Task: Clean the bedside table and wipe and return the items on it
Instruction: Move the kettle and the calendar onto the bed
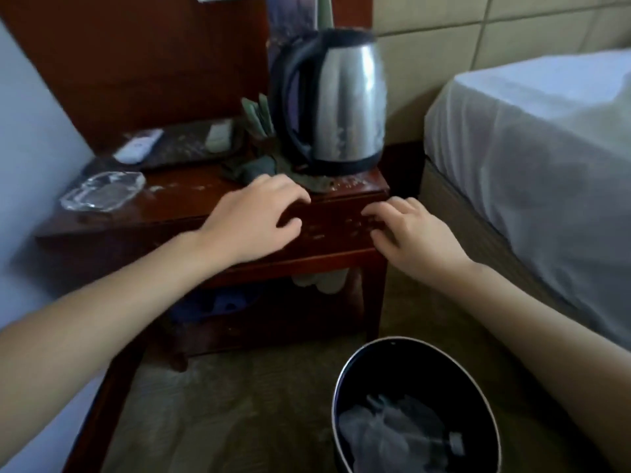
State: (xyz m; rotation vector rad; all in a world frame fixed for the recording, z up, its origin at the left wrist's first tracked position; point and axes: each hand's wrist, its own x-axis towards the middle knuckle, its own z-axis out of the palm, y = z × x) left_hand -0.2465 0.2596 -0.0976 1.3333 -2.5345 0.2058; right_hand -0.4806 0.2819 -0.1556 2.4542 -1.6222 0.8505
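A dark wooden bedside table (177, 213) stands ahead, its top dusty with crumbs. On it sit a steel electric kettle (345, 100) at the right, a glass ashtray (102, 191) at the left, a white remote (138, 150) on a dark tray (184, 148), and a crumpled grey-green cloth (259, 167) by the kettle's base. My left hand (254, 216) hovers over the table's front edge, fingers spread, just short of the cloth. My right hand (409, 230) hangs in front of the table's right corner, fingers curled loosely, holding nothing.
A round black bin (415, 404) with crumpled tissue inside stands on the carpet in front of the table. A bed with a white sheet (532, 158) lies close on the right. A lower shelf (239, 312) under the tabletop holds blue and pale items.
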